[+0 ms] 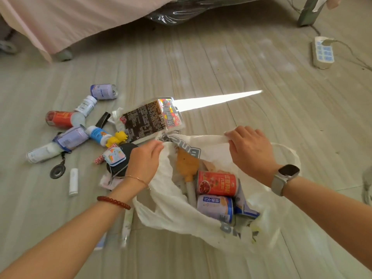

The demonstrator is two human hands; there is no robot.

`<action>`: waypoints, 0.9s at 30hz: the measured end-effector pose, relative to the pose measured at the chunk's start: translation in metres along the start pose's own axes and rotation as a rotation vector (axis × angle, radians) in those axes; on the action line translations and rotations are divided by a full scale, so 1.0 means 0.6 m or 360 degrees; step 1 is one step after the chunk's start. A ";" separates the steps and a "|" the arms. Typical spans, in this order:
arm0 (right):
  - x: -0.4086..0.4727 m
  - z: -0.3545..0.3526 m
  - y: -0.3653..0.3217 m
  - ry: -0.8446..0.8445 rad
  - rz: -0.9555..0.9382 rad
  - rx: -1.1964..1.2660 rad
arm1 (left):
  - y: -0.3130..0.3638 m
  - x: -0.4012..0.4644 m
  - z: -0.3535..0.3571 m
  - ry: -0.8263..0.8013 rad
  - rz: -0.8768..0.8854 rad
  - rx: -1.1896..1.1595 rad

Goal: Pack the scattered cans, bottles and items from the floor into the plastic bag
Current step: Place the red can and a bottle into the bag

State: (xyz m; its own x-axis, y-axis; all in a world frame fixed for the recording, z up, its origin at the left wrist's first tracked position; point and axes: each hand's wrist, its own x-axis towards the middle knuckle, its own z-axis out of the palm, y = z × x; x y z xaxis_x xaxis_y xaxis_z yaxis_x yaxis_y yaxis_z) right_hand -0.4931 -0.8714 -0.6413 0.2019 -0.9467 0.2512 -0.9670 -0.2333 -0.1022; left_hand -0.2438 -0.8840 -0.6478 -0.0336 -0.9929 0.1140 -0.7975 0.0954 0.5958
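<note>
A white plastic bag (171, 210) lies open on the floor. My left hand (144, 161) pinches its left rim and my right hand (249, 147) grips its far rim, holding the mouth apart. Inside lie a red can (216, 183), a pale blue can (215, 206) and an orange item (187, 164). On the floor to the left lie a purple can (103, 91), a white bottle (85, 105), a red can (59, 118), a second purple can (71, 137), a blue-labelled bottle (98, 134), a yellow toy (117, 137) and a large dark snack packet (147, 119).
A white tube (73, 181), a black keyring (58, 171) and a dark round pouch (118, 158) lie beside my left wrist. A pink bed cover (60, 23) hangs at the back left. A power strip (323, 52) with its cord lies at the far right.
</note>
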 end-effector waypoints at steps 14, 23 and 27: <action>-0.010 0.074 -0.332 -0.0046 -0.1370 0.0592 | -0.274 -0.157 -0.085 -0.0349 -0.0908 0.0160; -0.096 0.227 -0.401 -0.0709 -0.1416 -0.0128 | -0.330 -0.230 -0.069 -0.0601 -0.0949 0.0019; -0.098 0.206 -0.403 -0.0811 -0.1349 0.0106 | -0.322 -0.216 -0.081 -0.0312 -0.0963 -0.0138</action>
State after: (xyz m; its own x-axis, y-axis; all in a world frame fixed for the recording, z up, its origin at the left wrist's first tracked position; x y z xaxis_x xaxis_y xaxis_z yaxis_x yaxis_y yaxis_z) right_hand -0.2517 -0.7869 -0.7502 0.8807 -0.4397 -0.1762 -0.4644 -0.8748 -0.1381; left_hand -0.0561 -0.7703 -0.7394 0.2910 -0.8668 -0.4049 -0.6587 -0.4885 0.5723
